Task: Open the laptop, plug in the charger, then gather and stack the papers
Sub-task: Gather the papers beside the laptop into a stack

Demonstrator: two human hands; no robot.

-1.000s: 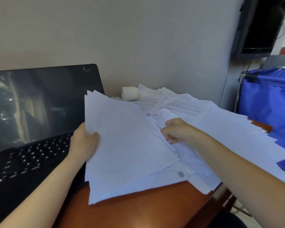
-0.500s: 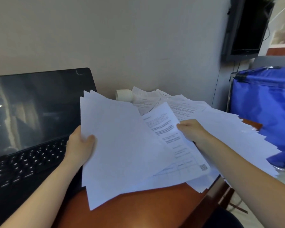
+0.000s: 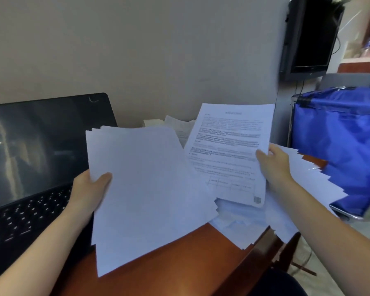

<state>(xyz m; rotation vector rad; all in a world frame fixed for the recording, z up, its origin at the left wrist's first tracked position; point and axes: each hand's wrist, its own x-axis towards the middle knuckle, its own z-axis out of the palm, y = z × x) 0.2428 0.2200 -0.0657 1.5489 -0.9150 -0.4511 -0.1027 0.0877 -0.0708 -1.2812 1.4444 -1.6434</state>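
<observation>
My left hand (image 3: 90, 190) grips the left edge of a stack of white papers (image 3: 147, 189), blank side up, held above the brown table (image 3: 179, 259). My right hand (image 3: 273, 165) pinches the right edge of a printed sheet (image 3: 229, 150), lifted and tilted beside the stack. More loose papers (image 3: 303, 189) lie spread on the table under and to the right of the sheet. The black laptop (image 3: 30, 159) stands open at the left, its screen dark, its keyboard partly under my left arm. No charger is visible.
A blue fabric bin (image 3: 346, 142) on a metal frame stands close at the right of the table. A dark monitor (image 3: 312, 35) hangs on the wall above it. A small white roll (image 3: 153, 122) sits at the wall behind the papers. The table's front edge runs near my right forearm.
My right hand has pulled one printed sheet out of the spread pile, raised it and turned it upright to the right. The stack in my left hand has barely moved.
</observation>
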